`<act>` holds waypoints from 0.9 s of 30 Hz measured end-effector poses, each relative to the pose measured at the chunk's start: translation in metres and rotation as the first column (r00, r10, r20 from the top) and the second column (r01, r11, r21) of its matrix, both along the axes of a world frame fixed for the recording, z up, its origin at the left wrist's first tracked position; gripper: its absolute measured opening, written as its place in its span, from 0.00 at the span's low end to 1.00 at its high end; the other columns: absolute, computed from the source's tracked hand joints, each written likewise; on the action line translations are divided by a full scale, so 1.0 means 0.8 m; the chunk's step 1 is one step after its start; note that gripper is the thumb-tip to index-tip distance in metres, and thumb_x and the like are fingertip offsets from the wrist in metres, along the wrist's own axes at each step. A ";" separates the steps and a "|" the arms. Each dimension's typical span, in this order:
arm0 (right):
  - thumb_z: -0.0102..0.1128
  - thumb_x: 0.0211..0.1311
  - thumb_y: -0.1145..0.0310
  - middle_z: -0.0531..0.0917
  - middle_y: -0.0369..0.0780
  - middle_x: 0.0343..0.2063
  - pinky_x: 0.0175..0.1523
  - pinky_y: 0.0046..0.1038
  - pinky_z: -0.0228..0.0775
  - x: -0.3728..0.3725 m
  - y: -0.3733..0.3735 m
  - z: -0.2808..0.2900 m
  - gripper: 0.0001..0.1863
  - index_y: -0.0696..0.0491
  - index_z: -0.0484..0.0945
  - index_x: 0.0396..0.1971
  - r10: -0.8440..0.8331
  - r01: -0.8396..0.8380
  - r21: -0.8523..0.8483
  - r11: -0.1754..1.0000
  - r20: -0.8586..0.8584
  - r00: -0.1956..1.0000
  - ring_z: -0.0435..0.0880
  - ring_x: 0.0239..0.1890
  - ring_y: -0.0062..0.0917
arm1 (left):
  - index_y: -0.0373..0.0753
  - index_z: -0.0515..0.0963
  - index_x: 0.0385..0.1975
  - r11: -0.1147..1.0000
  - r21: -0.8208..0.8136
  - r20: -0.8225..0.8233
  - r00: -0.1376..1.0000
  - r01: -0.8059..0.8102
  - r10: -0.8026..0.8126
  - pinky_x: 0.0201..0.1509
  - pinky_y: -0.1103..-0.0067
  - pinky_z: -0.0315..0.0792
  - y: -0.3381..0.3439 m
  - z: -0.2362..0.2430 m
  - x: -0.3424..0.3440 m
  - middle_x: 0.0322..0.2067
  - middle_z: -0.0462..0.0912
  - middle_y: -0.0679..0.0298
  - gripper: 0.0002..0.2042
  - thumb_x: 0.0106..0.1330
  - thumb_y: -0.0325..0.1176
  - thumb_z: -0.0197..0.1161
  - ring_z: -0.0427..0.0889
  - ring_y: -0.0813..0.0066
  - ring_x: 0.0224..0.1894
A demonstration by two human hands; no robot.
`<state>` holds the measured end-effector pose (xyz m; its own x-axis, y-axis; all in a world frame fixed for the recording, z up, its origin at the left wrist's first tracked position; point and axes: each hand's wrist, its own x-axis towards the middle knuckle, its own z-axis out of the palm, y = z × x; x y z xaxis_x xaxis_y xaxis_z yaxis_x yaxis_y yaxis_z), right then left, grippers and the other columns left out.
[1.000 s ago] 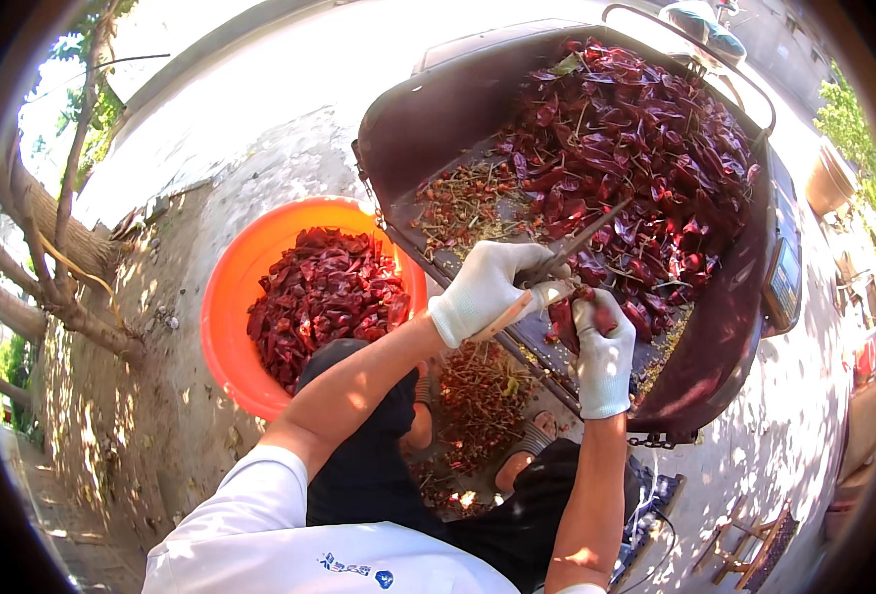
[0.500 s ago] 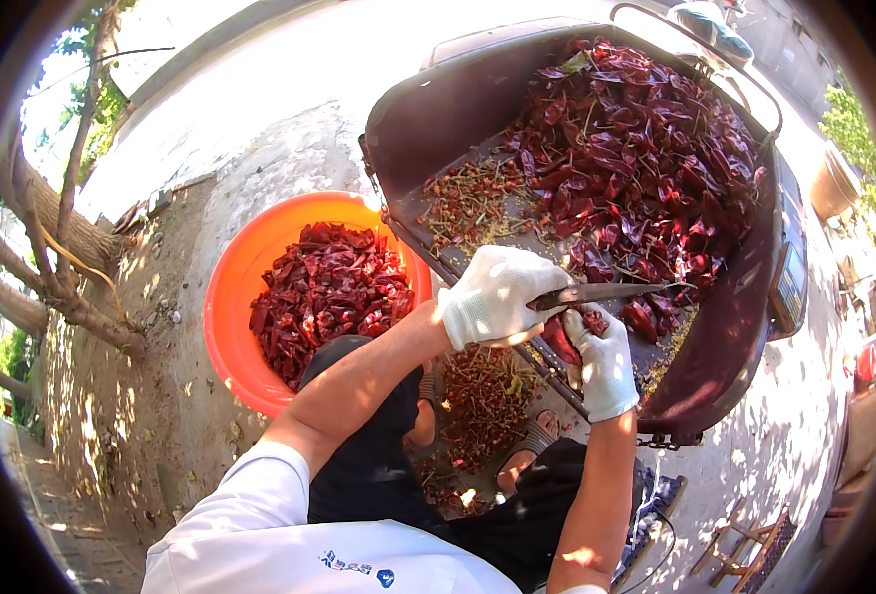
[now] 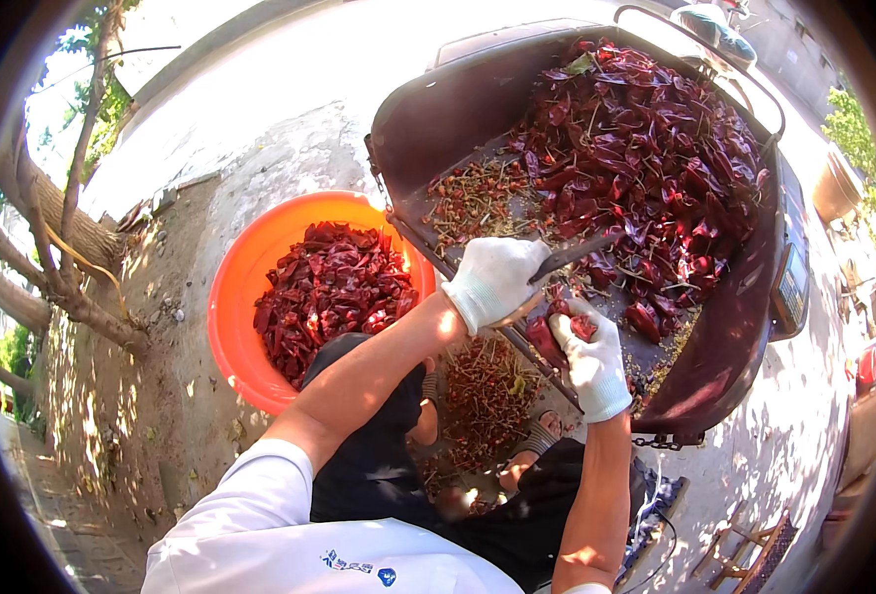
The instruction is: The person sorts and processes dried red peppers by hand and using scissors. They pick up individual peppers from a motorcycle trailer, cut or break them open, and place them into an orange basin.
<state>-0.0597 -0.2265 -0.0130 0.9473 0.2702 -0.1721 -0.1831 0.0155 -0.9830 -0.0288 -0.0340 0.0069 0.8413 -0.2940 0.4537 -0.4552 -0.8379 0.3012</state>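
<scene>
Lifted slightly since a moment ago, blade now angling toward two o'clock over dried chilies.

Gripping scissors (image 3: 569,259) in gloved left hand (image 3: 494,282); pinching one dark red chili (image 3: 549,335) in gloved right hand (image 3: 593,361), just at five o'clock of the left. Working over dark cart (image 3: 725,327) heaped with chilies (image 3: 646,158); orange basin (image 3: 240,297) sitting at nine o'clock.

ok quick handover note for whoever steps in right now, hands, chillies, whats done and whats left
Left hand: gloved, gripping scissors, blades over the cart.
Right hand: gloved, holding a dried red chilli at the cart's near edge.
Orange basin: partly filled with cut chillies, on the ground to the left.
Cut stems lie piled on the ground between the feet.
Left: a large heap of chillies in the dark cart.
</scene>
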 end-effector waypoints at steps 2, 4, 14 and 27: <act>0.61 0.64 0.72 0.78 0.31 0.24 0.24 0.16 0.60 0.005 0.000 -0.001 0.09 0.57 0.80 0.42 -0.045 0.052 -0.051 0.997 0.130 0.990 0.71 0.21 0.11 | 0.39 0.77 0.31 0.985 0.052 -0.169 0.970 -0.167 0.174 0.35 0.62 0.75 0.007 0.003 0.006 0.24 0.82 0.54 0.14 0.61 0.45 0.61 0.83 0.52 0.33; 0.61 0.65 0.70 0.78 0.31 0.24 0.19 0.15 0.58 -0.003 -0.001 0.029 0.10 0.56 0.80 0.44 -0.054 0.058 0.045 0.997 -0.085 0.995 0.70 0.19 0.10 | 0.39 0.78 0.31 0.958 0.191 -0.230 0.940 -0.212 0.254 0.38 0.62 0.75 0.024 0.004 0.013 0.26 0.83 0.54 0.14 0.61 0.45 0.60 0.84 0.52 0.34; 0.56 0.70 0.62 0.74 0.32 0.17 0.13 0.19 0.52 -0.001 0.001 0.041 0.10 0.52 0.77 0.41 -0.211 0.221 0.058 0.974 -0.145 0.967 0.62 0.08 0.13 | 0.47 0.82 0.46 0.909 0.351 -0.252 0.913 -0.223 0.321 0.47 0.65 0.76 0.048 -0.024 0.063 0.38 0.84 0.58 0.16 0.57 0.41 0.64 0.83 0.60 0.44; 0.60 0.68 0.60 0.78 0.32 0.22 0.16 0.19 0.60 0.014 0.016 -0.003 0.13 0.56 0.78 0.40 -0.345 0.343 0.231 0.910 -0.034 0.938 0.74 0.16 0.15 | 0.34 0.70 0.61 0.786 -0.618 -0.356 0.880 0.032 -0.315 0.59 0.71 0.70 -0.052 0.006 -0.029 0.53 0.77 0.46 0.34 0.67 0.59 0.55 0.78 0.58 0.56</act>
<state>-0.0489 -0.2136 -0.0152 0.9896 -0.0414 -0.1375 -0.1187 0.3022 -0.9458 -0.0518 -0.0755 0.0119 0.9461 -0.2546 0.2003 -0.2841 -0.3547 0.8908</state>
